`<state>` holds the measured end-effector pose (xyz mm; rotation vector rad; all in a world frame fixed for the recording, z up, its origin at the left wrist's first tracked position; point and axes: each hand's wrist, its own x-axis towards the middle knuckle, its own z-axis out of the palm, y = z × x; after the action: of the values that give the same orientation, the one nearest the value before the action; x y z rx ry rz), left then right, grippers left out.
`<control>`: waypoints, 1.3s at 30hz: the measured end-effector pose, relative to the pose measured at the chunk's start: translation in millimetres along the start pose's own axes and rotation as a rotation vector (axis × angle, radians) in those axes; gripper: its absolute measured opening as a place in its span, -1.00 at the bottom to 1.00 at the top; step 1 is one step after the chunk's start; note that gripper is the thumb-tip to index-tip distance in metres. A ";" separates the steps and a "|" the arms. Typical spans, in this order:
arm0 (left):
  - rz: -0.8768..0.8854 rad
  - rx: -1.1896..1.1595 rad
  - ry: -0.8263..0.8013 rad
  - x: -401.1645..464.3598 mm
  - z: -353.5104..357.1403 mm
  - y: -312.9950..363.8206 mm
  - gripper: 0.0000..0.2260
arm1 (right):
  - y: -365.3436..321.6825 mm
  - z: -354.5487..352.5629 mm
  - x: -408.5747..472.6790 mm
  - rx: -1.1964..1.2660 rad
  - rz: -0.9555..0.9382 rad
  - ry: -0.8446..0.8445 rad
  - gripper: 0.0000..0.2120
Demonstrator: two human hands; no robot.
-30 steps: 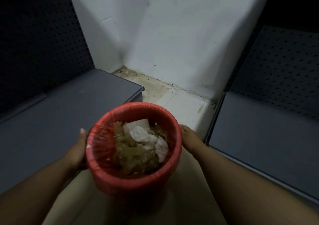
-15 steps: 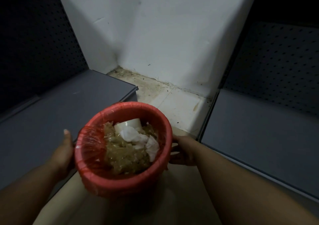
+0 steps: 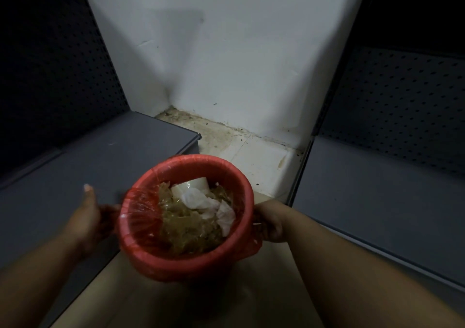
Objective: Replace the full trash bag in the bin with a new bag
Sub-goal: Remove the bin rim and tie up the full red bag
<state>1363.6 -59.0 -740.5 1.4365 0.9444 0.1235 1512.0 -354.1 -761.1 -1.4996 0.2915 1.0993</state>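
Both hands are working the red bin out between the shelves: left hand cupping its side, fingers relaxed, right hand pinching the full bag edge. Looks like liner removal is starting, next peel it off the rim

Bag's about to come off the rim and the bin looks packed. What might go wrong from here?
1. The red bag is thin and stretched over the bin; pulling at its rim may tear it.
2. Trash and white paper sit close to the top, so some may spill onto the floor.
3. Both the left hand and the right hand work the sides, so the bin could tip.
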 end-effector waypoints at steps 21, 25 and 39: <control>0.276 -0.043 0.161 -22.3 -0.6 42.6 -0.42 | -67.0 19.7 -52.3 -0.148 -0.190 0.065 -0.72; 0.242 0.026 0.077 -27.9 -0.1 53.7 -0.59 | -70.4 7.1 -58.9 -0.303 -0.110 -0.086 -0.77; 0.243 0.267 -0.003 -20.0 -15.8 52.4 -0.86 | -59.1 0.5 -58.1 -0.531 -0.087 -0.099 -0.73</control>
<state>1364.8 -48.5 -683.2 1.7963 0.8024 0.1798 1523.8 -360.3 -679.3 -1.8928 -0.1489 1.2344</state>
